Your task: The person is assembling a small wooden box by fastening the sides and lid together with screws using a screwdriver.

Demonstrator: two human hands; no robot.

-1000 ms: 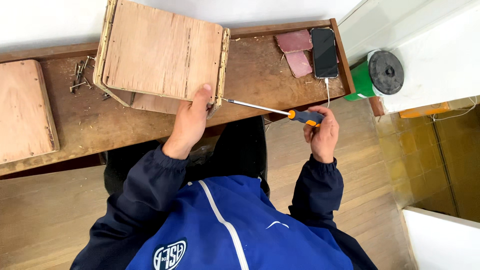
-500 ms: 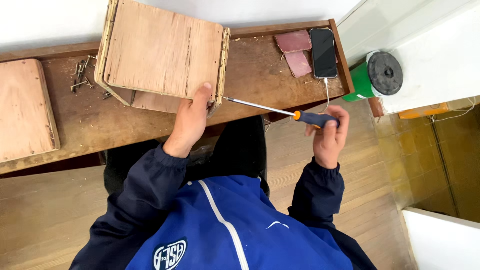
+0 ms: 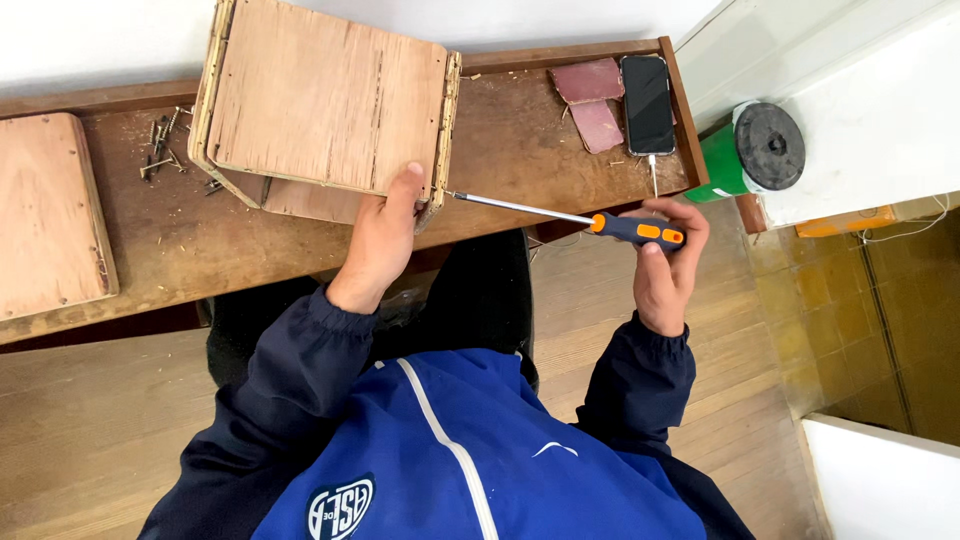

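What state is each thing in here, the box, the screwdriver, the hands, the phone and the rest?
Plywood box: on its side on the bench, steadied.
Left hand: pressed on the box's near edge.
Screwdriver: level, tip at the box's right edge.
Right hand: closed on the screwdriver's handle.
Phone: flat, screen dark, cable plugged in.
Screws: loose, scattered.
Green container: lid on.

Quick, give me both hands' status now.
Left hand: open, pressed against the plywood box, steadying it.
Right hand: closed on the screwdriver handle.
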